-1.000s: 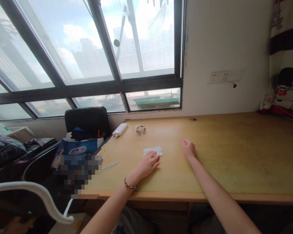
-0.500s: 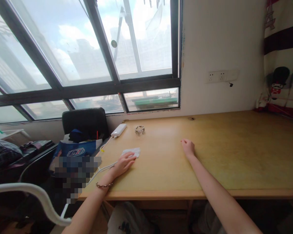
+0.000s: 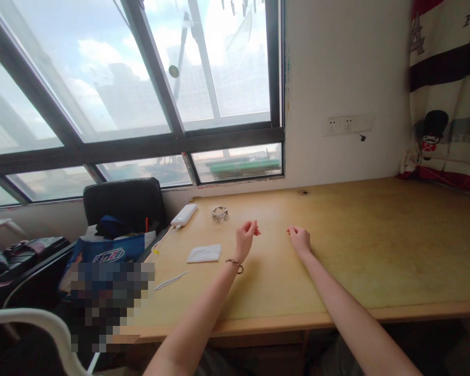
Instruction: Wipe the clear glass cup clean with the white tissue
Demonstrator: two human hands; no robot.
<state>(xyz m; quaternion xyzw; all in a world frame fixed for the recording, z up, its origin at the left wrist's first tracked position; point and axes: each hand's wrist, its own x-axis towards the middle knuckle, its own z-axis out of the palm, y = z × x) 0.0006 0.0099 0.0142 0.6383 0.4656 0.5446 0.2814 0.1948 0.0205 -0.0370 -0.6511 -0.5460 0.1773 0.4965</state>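
Observation:
My left hand (image 3: 247, 241), with a braided bracelet at its wrist, hovers above the desk with fingers curled together. Whatever it may hold is hidden. My right hand (image 3: 301, 241) is closed and rests on the desk a short way to the right; what its fingers may hold cannot be made out. Left of my left hand lies a flat white folded tissue or cloth (image 3: 204, 254), apart from both hands. Behind it sits a round, see-through patterned dish (image 3: 220, 214), perhaps glass.
The yellowish wooden desk (image 3: 376, 250) runs to the right. A white power bank (image 3: 184, 215) with a cable lies near its left edge, and a white cord (image 3: 171, 281) nearer me. A black chair (image 3: 123, 201) holds a blue bag (image 3: 113, 250). A window and wall sockets (image 3: 340, 124) are behind.
My left hand has lifted off the white folded tissue or cloth and moved right, its fingers now curled in. My right hand stays about where it was. The view has shifted slightly right.

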